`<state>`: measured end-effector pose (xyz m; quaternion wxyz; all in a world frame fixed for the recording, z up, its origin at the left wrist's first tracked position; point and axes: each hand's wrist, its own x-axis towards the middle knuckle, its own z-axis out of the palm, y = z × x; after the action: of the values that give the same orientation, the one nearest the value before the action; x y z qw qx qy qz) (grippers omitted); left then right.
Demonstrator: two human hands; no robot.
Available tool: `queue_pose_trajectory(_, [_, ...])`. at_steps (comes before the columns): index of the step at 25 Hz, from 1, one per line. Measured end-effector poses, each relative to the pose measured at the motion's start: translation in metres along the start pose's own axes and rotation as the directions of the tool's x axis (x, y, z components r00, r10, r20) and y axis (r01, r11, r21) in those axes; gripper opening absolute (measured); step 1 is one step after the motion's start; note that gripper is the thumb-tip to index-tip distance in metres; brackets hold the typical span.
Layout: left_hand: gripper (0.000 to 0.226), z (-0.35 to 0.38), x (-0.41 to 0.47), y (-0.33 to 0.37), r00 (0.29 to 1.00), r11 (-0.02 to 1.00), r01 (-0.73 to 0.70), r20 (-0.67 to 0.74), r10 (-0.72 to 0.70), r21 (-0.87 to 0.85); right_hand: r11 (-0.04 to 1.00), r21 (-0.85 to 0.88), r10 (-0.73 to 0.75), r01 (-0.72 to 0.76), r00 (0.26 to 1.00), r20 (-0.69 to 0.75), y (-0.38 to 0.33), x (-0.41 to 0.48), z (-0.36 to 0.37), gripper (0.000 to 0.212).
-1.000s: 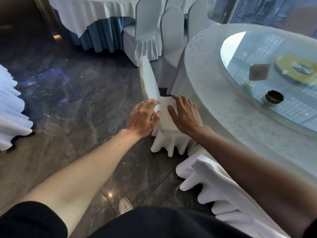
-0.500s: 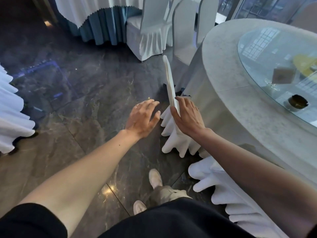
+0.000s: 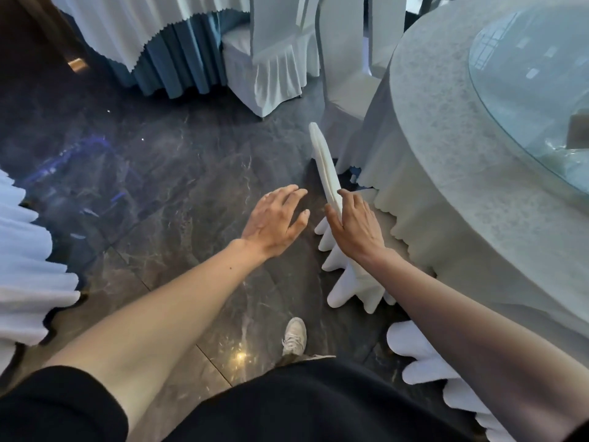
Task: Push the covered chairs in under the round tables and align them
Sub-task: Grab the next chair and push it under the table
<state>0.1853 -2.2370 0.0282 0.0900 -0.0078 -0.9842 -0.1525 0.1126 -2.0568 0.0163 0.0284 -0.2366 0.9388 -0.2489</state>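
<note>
A white-covered chair [image 3: 324, 164] stands at the edge of the round table [image 3: 446, 148], its back seen edge-on and its pleated skirt [image 3: 349, 282] touching the hanging tablecloth. My right hand [image 3: 357, 224] holds the near end of the chair's back, thumb on the left face and fingers over the right. A short way left of the back, my left hand [image 3: 274, 221] hovers open over the floor, fingers spread, touching nothing. The chair's seat is hidden behind the back and the cloth.
A second covered chair [image 3: 345, 81] stands further round this table, and another chair's skirt [image 3: 420, 355] shows under my right arm. A glass turntable [image 3: 535, 90] tops the table. Behind are a blue-skirted table [image 3: 178, 52] with its chair [image 3: 271, 65]. White pleats [image 3: 25, 266] at left. My shoe [image 3: 294, 336] rests on dark marble.
My left hand has come off the chair's back and now hangs free beside it. The chair has turned edge-on and sits closer to the tablecloth; my right hand stays on it.
</note>
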Motion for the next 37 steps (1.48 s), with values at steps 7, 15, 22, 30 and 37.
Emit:
queue_pose_trajectory(7, [0.053, 0.018, 0.119, -0.027, 0.955, 0.958, -0.255, 0.193, 0.227, 0.131, 0.983, 0.046, 0.167, -0.175, 0.974, 0.151, 0.028, 0.049, 0.018, 0.056])
queue_pose_trajectory(15, [0.063, 0.041, 0.218, -0.048, 0.575, 0.611, -0.771, 0.609, 0.546, 0.180, 0.973, 0.034, 0.215, -0.226, 0.954, 0.209, 0.037, 0.062, 0.039, 0.045])
queue_pose_trajectory(22, [0.067, 0.056, 0.287, -0.078, 0.148, 0.290, -0.929, 0.488, 0.860, -0.230, 0.937, -0.056, 0.349, -0.345, 0.923, 0.163, 0.008, 0.085, 0.050, 0.046])
queue_pose_trajectory(30, [0.046, 0.083, 0.289, -0.084, 0.041, 0.076, -0.972, 0.156, 0.987, -0.224, 0.891, -0.049, 0.453, -0.451, 0.890, 0.044, -0.011, 0.083, 0.058, 0.034])
queue_pose_trajectory(37, [0.054, 0.078, 0.214, -0.054, 0.131, 0.154, -0.965, 0.119, 0.984, -0.211, 0.892, -0.059, 0.452, -0.449, 0.890, 0.062, -0.011, 0.008, 0.049, 0.040])
